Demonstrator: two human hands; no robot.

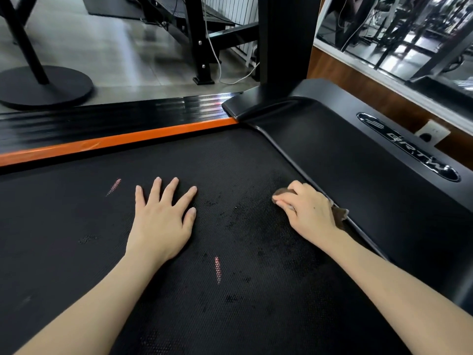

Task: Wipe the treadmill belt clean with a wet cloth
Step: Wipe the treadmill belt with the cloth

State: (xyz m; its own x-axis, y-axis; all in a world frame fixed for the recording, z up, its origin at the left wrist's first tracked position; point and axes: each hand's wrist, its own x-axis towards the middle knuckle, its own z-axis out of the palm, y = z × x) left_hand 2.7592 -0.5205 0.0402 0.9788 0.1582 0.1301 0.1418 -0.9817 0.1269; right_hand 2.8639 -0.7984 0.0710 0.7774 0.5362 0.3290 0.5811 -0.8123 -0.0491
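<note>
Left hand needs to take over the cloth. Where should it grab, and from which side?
Probably the loose flap of the cloth sticking out by the wrist of the right hand; the rest is bunched under that palm. Come down from above, on the belt side: the motor cover rises right beside the flap and blocks the other side.

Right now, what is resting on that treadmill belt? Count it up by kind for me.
Hands: 2, the left hand flat, the right hand gripping the cloth
Cloths: 1, a brown cloth
Total: 3 on the treadmill belt
</note>
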